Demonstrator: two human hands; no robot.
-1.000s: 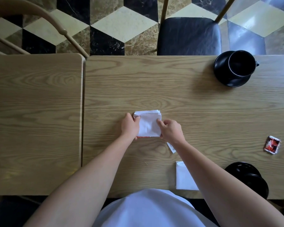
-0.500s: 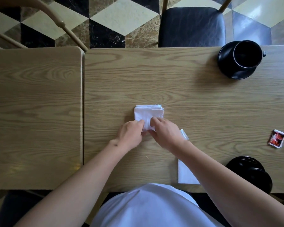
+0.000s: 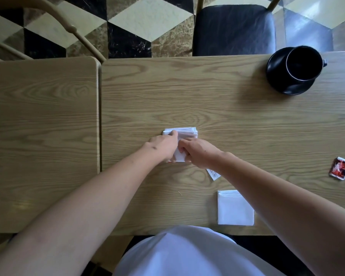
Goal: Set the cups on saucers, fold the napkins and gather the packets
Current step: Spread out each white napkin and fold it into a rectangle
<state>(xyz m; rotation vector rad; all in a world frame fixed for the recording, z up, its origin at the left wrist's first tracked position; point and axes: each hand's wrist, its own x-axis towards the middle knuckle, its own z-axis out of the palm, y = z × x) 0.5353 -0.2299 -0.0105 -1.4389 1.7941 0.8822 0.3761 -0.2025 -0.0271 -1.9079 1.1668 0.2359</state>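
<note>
At table [image 3: 227,120] centre, left hand [image 3: 163,145] and right hand [image 3: 197,151] are both pinching a white napkin [image 3: 184,133] (partly folded).

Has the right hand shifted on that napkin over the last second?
Yes. The right hand has slid from the napkin's right edge in over its near half, closer to the left hand; the napkin stayed put.

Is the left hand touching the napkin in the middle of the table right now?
Touching. In the head view the left hand lies on the napkin, its fingertips pressed onto the white fabric with no gap showing.
</note>
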